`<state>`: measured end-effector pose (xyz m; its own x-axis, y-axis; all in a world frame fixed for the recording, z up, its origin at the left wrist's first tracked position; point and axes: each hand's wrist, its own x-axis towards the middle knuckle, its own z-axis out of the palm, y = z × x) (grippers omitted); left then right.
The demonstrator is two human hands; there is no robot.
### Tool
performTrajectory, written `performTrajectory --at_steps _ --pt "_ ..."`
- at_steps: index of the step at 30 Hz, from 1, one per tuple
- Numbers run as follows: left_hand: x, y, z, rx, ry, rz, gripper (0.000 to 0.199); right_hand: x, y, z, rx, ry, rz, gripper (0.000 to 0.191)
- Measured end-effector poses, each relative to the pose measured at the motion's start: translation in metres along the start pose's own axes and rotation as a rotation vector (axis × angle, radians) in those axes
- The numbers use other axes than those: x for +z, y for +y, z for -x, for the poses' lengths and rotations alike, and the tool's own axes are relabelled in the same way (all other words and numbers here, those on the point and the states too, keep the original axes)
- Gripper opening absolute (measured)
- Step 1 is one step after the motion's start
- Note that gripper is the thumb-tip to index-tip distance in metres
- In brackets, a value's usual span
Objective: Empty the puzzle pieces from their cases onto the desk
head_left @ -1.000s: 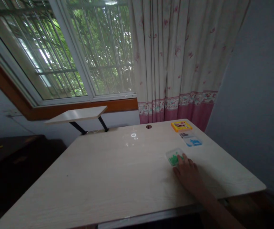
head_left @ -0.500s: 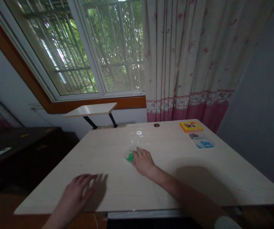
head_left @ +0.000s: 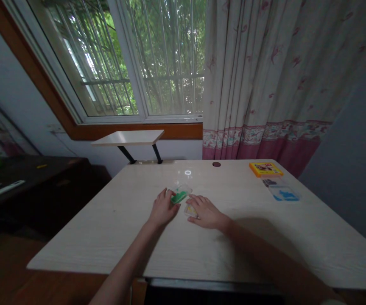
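Observation:
Near the middle of the table, my left hand [head_left: 163, 208] grips the near left side of a clear plastic box [head_left: 181, 192] with green pieces inside. Just to its right, my right hand [head_left: 206, 212] has its fingers over a second small clear box [head_left: 190, 210] with something yellowish in it. Thumb and fingers lie on either side of that second box, and the palm hides part of it. The two boxes sit close together, the green one slightly farther away and tilted.
At the table's back right lies an orange-yellow case [head_left: 266, 169]. Clear boxes are beside it, one with dark pieces [head_left: 270, 182] and one with blue pieces [head_left: 286, 194]. A small raised shelf [head_left: 128, 137] stands at the back left, by the window.
My left hand has moved forward and right to take hold of the green box. My right hand has shifted slightly right, and a box with yellowish contents now shows under it.

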<state>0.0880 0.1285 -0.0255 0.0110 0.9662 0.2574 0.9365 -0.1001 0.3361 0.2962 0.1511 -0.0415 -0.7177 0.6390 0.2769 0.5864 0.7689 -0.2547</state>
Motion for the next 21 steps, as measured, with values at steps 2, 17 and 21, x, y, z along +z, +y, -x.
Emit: performTrajectory --at_steps 2,17,21 --pt "0.005 -0.007 -0.009 -0.007 -0.012 0.070 0.036 0.001 0.008 -0.002 0.111 0.037 0.054 0.057" --pt "0.012 -0.066 -0.047 -0.322 0.447 1.252 0.062 0.019 -0.026 -0.110 -0.045 0.195 -0.148 0.041" --pt "0.017 -0.067 -0.049 -0.286 0.414 1.331 0.058 0.038 -0.039 -0.116 0.078 0.216 -0.267 0.040"
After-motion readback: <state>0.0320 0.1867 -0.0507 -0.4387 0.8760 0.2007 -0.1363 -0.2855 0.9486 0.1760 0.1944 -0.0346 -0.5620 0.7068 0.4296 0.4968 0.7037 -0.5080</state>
